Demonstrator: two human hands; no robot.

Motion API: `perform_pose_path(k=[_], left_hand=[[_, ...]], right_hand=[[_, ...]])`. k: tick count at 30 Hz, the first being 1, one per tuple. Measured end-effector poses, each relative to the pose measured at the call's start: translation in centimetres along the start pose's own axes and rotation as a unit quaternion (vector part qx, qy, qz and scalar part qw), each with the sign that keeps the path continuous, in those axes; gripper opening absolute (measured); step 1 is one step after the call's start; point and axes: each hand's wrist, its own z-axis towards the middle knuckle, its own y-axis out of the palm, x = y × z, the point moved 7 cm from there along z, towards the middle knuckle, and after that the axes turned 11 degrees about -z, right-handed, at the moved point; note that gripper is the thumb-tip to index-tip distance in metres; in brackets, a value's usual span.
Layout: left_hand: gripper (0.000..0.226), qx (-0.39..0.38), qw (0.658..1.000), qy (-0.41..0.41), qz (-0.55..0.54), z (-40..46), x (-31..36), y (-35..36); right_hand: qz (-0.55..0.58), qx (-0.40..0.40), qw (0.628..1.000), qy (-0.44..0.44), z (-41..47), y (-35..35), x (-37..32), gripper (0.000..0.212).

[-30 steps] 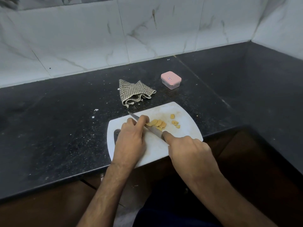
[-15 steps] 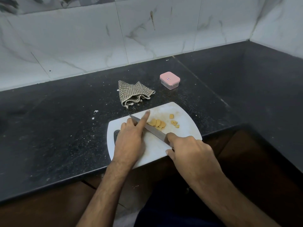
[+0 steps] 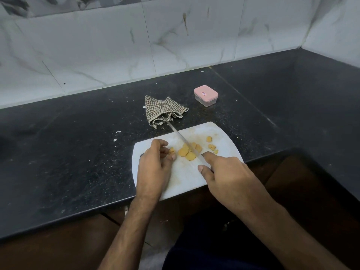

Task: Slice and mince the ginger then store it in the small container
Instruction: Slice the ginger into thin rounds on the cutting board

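A: Where did the ginger lie, and on what surface?

B: The ginger slices, flat pale-yellow rounds with a few smaller chunks apart to the right, lay clustered on the white cutting board, a smooth plastic slab with rounded corners. The board sat at the near edge of the black speckled stone table.

A: How did you hold your hands?

B: Your right hand gripped the handle of the knife, forefinger stretched along the spine; the narrow steel blade slanted up and away over the slices. Your left hand rested on the board with fingers curled, the fingertips pinching a small ginger piece just left of the slices.

A: And behind the board?

B: A crumpled checked woven cloth and, to its right, the small container, clear-walled, square with rounded corners, its pink lid on.
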Motion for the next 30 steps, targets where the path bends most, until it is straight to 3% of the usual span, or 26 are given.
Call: perform_pose_path(k=[6, 14, 19, 30], left_hand=[[0.027, -0.021, 1.000, -0.012, -0.014, 0.0, -0.1, -0.2], [0.016, -0.014, 1.000, 0.002, 0.008, 0.0, 0.1, 0.0], [0.012, -0.002, 0.999, 0.016, 0.043, 0.0, 0.6, 0.1], [0.009, -0.014, 0.995, 0.010, 0.093, 0.1, 1.1, 0.1]], right_hand=[[0.007, -0.049, 0.999, -0.010, 0.2, 2.1, -1.4, 0.033], [-0.031, -0.046, 0.998, -0.019, 0.3, 2.5, -2.7, 0.023], [-0.065, -0.002, 0.997, -0.030, 0.1, 2.1, -3.3, 0.021], [-0.092, -0.047, 0.995, -0.009, 0.1, 2.5, -3.7, 0.032]])
